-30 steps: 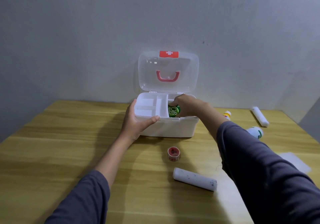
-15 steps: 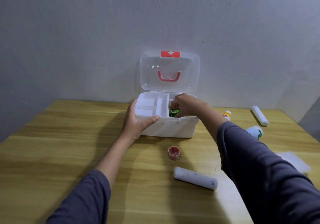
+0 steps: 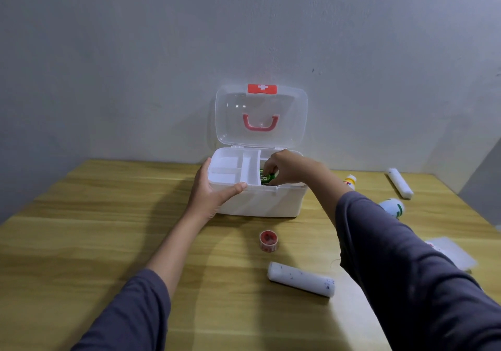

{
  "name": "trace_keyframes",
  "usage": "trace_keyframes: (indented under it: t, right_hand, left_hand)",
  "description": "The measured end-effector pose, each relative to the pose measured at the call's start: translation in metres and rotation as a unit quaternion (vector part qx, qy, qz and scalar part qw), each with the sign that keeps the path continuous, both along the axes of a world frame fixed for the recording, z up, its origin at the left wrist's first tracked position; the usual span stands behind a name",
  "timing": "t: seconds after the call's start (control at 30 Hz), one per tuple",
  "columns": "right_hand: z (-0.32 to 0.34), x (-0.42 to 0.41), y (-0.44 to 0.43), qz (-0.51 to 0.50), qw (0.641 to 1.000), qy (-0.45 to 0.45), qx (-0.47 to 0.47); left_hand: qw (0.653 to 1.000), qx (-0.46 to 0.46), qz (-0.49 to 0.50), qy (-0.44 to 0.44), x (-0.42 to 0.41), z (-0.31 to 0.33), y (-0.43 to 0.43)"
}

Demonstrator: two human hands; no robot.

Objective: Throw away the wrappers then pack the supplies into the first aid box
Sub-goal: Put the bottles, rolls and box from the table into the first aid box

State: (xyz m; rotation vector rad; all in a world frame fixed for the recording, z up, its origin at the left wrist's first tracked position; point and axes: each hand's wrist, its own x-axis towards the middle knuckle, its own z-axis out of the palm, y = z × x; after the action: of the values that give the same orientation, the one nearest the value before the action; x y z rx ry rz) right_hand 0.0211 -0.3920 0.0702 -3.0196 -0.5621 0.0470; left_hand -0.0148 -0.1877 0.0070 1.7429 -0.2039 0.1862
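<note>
The white first aid box [image 3: 260,204] stands open at the back of the wooden table, its clear lid [image 3: 261,117] upright against the wall. My left hand [image 3: 210,190] grips the box's front left corner, thumb over the rim. Inside the right compartment, my right hand [image 3: 287,170] holds a small green item [image 3: 267,177] low down, fingers curled on it. A small red tape roll [image 3: 268,240] and a white bandage roll [image 3: 301,279] lie in front of the box.
To the right lie a small yellow-capped bottle [image 3: 350,181], a white-and-green bottle [image 3: 392,207], another white roll [image 3: 400,183] and a flat white packet [image 3: 451,251]. The grey wall stands right behind the box. The tray's left compartments [image 3: 225,169] hold nothing.
My right hand has lowered the green item from rim height deeper into the right compartment. The left hand has kept its hold on the box.
</note>
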Motion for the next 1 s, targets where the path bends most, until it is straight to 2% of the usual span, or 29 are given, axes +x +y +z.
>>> trace_keyframes:
  t: [0.13,0.33,0.5,0.57,0.7,0.8,1.0]
  right_hand:
    - [0.005,-0.012,-0.009,-0.012,0.998,-0.008,0.059]
    - [0.017,-0.068,-0.045,-0.049,0.975,-0.092,0.197]
    - [0.015,-0.142,-0.102,-0.150,0.953,-0.044,0.261]
    - [0.007,-0.174,-0.125,-0.193,0.949,-0.004,0.250]
    - [-0.013,-0.219,-0.157,-0.277,0.943,0.090,0.163]
    - [-0.026,-0.231,-0.166,-0.298,0.934,0.143,0.138]
    - [-0.050,-0.218,-0.167,-0.304,0.939,0.077,0.139]
  left_hand:
    - [1.000,0.003,0.000,0.017,0.002,-0.001,0.002]
    - [0.999,0.001,0.013,0.044,-0.005,0.005,-0.001]
    - [0.999,0.003,0.029,0.035,-0.011,0.007,-0.006]
    - [0.999,0.006,0.046,0.027,-0.010,0.003,-0.010]
    - [0.998,0.006,0.062,0.023,-0.006,-0.002,-0.013]
    - [0.997,0.003,0.072,0.011,-0.004,-0.004,-0.013]
    - [0.997,-0.008,0.072,0.004,-0.001,-0.007,-0.012]
